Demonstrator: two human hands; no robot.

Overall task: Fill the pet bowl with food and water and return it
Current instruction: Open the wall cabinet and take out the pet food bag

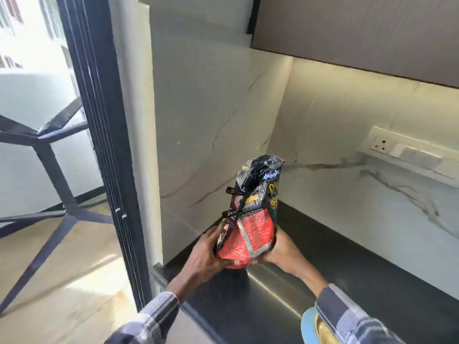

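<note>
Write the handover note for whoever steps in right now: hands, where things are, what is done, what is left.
Left hand and right hand both grip the base of the pet food bag, upright at the corner of the dark counter.
Bag top is twisted and tied.
The blue pet bowl sits at the bottom edge, under the right sleeve; something yellowish shows inside, so food may be in already.
Water is not visible.
Left: water if missing, then return the bowl.

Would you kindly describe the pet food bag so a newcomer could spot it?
Find the black countertop in the marble-walled corner. At its left end, the left hand and right hand grip the food bag: crinkled, red and black, tied shut.
</note>
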